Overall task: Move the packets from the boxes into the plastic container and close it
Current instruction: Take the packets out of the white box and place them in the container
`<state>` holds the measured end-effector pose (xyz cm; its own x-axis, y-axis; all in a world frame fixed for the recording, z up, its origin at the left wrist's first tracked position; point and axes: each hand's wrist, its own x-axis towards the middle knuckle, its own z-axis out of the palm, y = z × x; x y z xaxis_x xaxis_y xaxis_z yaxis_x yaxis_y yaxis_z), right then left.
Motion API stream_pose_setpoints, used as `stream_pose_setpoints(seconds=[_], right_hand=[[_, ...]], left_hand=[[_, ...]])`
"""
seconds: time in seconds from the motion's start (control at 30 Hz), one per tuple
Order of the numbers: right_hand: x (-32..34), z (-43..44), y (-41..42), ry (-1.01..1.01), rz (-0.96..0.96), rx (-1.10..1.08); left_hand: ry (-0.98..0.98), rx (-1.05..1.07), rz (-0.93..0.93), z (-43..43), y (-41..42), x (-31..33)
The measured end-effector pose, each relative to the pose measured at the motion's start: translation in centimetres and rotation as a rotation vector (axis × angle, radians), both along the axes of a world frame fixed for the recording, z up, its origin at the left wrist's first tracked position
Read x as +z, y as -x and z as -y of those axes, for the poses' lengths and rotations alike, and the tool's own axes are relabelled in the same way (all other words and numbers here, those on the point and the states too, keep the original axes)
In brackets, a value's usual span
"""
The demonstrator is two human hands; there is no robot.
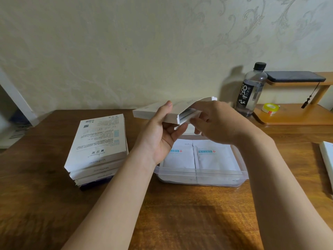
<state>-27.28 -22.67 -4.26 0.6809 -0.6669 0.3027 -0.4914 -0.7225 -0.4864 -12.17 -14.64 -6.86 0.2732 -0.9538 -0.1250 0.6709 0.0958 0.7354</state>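
A left hand [162,136] is gripping one white cardboard box [151,110] over a clear plastic container [200,178] with two white packets [214,159]. Fingers of the right hand [218,121] are curling at its opening, hold unclear.

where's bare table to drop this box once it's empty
Widest bare table lies near you, in front of the plastic container. More lies left of the stack of boxes, and a strip between container and the white slab at right. Crowded behind: bottle and wooden shelf.
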Motion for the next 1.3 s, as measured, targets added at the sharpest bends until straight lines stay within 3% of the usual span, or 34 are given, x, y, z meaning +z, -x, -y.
stream_pose_setpoints(seconds=[0.17,0.5,0.6,0.73,0.87,1.0,1.1,1.3], right_hand=[[0.0,-0.3,-0.3,-0.013,-0.043,0.015],[0.9,-0.5,0.0,0.012,0.13,-0.1],[1.4,-0.4,0.9,0.002,0.242,-0.098],[1.5,0.4,1.7,0.181,0.451,-0.13],[1.3,0.9,1.7,-0.029,0.811,0.018],[1.0,1.1,0.8,-0.214,1.106,0.001],[0.5,1.0,0.3,-0.402,1.219,-0.061],[0.9,1.3,0.6,-0.566,1.402,-0.196]], left_hand=[[-0.005,0.035,0.039,0.1,-0.4,0.2],[-0.075,0.055,0.024,-0.1,-0.9,0.4],[-0.078,0.068,0.01,-0.1,-1.1,0.5],[-0.054,0.07,-0.031,-0.2,-1.4,0.5],[-0.029,0.064,-0.04,-0.3,-1.5,0.7],[-0.033,0.091,-0.037,-0.3,-1.3,0.9],[-0.05,0.114,-0.054,-0.3,-1.3,0.9],[-0.041,0.124,-0.054,-0.2,-1.3,0.5]])
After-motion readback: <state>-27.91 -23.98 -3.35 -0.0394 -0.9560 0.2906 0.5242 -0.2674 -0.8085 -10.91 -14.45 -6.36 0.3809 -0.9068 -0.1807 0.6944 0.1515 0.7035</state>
